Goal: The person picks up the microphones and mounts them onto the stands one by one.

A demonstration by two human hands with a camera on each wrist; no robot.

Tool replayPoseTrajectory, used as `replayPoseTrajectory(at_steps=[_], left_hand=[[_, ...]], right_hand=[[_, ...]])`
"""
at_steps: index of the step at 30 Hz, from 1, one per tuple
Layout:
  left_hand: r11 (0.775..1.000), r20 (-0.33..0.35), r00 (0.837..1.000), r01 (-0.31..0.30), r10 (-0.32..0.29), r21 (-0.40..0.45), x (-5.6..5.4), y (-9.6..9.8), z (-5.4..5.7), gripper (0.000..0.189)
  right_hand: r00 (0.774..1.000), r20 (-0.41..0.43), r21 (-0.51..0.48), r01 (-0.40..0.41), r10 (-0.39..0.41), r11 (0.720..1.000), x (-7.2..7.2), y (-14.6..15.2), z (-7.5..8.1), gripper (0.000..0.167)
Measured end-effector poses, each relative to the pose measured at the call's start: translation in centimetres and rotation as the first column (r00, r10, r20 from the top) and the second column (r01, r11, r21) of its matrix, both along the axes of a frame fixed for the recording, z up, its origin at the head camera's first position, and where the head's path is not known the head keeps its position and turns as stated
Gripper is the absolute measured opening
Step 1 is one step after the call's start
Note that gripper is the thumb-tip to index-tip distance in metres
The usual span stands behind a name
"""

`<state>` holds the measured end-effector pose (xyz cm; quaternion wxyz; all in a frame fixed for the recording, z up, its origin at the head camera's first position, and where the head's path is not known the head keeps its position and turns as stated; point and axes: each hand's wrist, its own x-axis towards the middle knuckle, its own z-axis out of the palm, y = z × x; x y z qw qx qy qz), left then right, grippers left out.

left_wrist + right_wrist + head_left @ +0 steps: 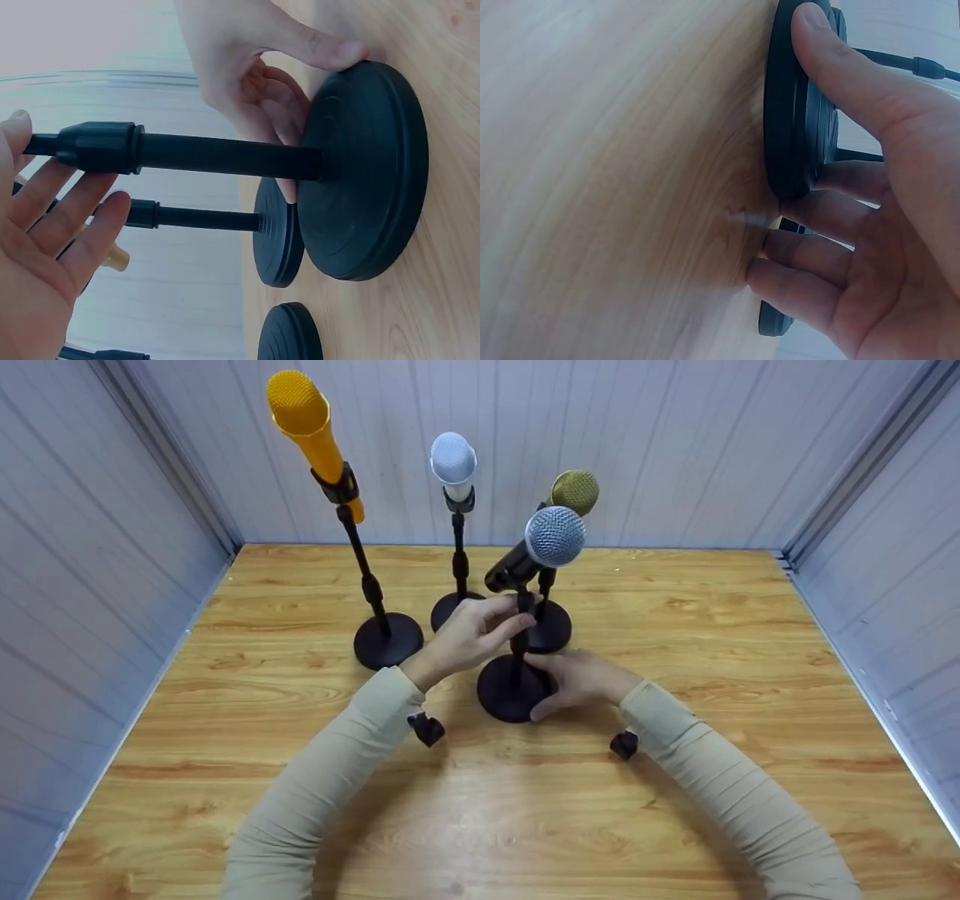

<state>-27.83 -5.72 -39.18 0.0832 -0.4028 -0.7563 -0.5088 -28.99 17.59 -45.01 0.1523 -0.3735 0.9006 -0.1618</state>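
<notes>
A black microphone with a silver mesh head [555, 537] sits tilted in the clip of a black microphone stand [504, 694], nearest to me among several stands. My left hand [466, 636] holds this stand's pole near its collar [101, 147], thumb on one side and fingers on the other. Low at the right, my right hand [583, 679] grips the edge of the round base [375, 172]. The right wrist view shows its thumb [832, 52] on the base's rim [786, 112], with the other fingers along the far side, near the tabletop.
Behind stand a gold-headed microphone [576, 492], partly hidden, a white microphone [453, 459], and a yellow microphone [300, 409] at the left, each on a black stand. The wooden tabletop [465, 825] meets pale panelled walls [675, 450] at the back and sides.
</notes>
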Motion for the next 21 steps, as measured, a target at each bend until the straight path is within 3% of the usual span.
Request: replayPoseTrajectory(at_steps=[4, 11, 21], left_hand=[[0.998, 0.058, 0.997, 0.046, -0.045, -0.032, 0.0, 0.0, -0.1, 0.023], [0.996, 0.115, 0.992, 0.06, -0.052, -0.066, 0.1, 0.0, -0.5, 0.028], [0.998, 0.129, 0.991, 0.038, -0.031, -0.058, 0.2, 0.0, -1.6, 0.03]], right_hand=[[1.0, -0.011, 0.0, -0.009, 0.009, 1.0, 0.0, 0.0, 0.0, 0.1], [1.0, -0.024, 0.011, -0.009, 0.009, 1.0, 0.0, 0.0, 0.0, 0.1], [1.0, -0.002, 0.016, 0.009, -0.009, 1.0, 0.0, 0.0, -0.2, 0.102]])
